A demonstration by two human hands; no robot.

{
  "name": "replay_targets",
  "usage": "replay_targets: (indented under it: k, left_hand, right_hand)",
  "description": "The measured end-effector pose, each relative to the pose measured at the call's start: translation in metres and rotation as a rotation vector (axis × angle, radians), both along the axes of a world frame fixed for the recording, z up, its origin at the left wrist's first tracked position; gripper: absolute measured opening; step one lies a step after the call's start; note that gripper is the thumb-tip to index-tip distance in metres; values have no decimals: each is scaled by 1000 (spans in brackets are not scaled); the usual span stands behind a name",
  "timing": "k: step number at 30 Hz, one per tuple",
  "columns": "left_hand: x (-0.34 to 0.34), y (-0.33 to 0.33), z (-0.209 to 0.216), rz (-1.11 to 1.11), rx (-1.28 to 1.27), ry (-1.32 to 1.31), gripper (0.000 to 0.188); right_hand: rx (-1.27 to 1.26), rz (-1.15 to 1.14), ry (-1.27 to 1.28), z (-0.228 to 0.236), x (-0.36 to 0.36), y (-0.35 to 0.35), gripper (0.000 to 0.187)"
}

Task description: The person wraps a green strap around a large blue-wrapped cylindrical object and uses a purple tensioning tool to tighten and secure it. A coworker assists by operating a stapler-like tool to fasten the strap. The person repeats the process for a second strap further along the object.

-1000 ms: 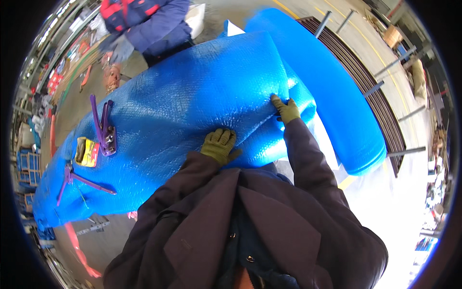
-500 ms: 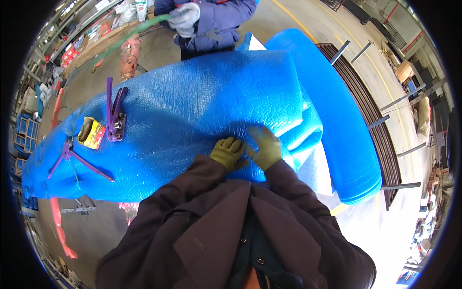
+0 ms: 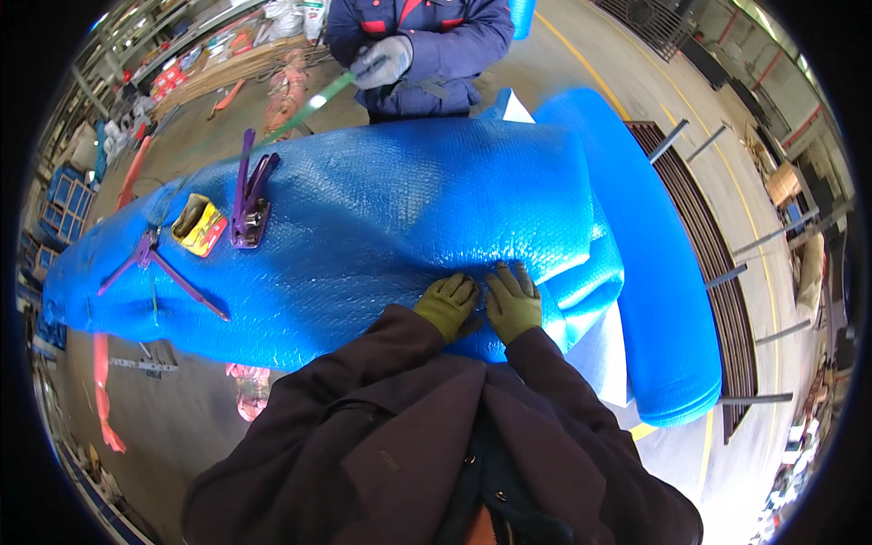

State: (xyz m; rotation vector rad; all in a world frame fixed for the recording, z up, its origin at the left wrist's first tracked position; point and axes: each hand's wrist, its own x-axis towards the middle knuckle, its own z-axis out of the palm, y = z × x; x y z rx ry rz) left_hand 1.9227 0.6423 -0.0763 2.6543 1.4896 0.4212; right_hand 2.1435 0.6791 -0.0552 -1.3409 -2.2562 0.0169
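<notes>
Blue bubble-textured wrap (image 3: pixel 381 209) covers a long bundle in front of me. My left hand (image 3: pixel 449 307), in a yellow-green work glove, rests on the wrap with its fingers slightly bent and apart. Beside it my right hand (image 3: pixel 513 300), gloved alike, lies flat on the wrap with its fingers stretched out. Neither hand holds anything. Just right of my hands the wrap bunches into loose folds (image 3: pixel 595 286). A purple strapping tool (image 3: pixel 250 204) and a small yellow-and-red open box (image 3: pixel 198 225) lie on the wrap to the left, near a second purple-handled tool (image 3: pixel 154 259).
Across the bundle a person in a dark blue jacket (image 3: pixel 440 54) holds a green strap (image 3: pixel 313 104) in a gloved hand. To the right stand a thick blue roll (image 3: pixel 636 254) and a rack of dark bars (image 3: pixel 699 263). Shelving (image 3: pixel 145 59) lines the far left.
My right hand, blurred before, now lies flat and still on the wrap. The view has shifted, so the bundle sits slightly lower and farther right. The other person's green strap has swung down.
</notes>
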Motion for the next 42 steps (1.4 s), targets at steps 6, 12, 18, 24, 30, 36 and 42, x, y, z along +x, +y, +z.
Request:
replay_targets:
  k: [6, 12, 18, 24, 30, 36, 42]
  left_hand:
    - [-5, -4, -5, -12, 26, -33, 74]
    - [-7, -8, -12, -16, 109, -98, 67]
    - [-6, -5, -15, -12, 26, -96, 68]
    - [-5, -9, -9, 8, -17, -102, 70]
    - [-3, -11, -3, 27, -4, -80, 69]
    - [-4, -10, -4, 13, 47, -88, 69]
    - [-3, -8, -5, 7, -1, -84, 69]
  right_hand:
    - [-52, -30, -53, -8, 1, -3, 40]
    - [-45, -4, -71, -11, 1, -2, 40]
    - [-44, 6, -78, -11, 2, 0, 38]
    - [-32, 27, -66, -10, 2, 0, 38]
    - [-30, 33, -33, -11, 6, 0, 38]
    - [-1, 24, -36, -10, 4, 0, 38]
    - [8, 18, -16, -9, 4, 0, 36]
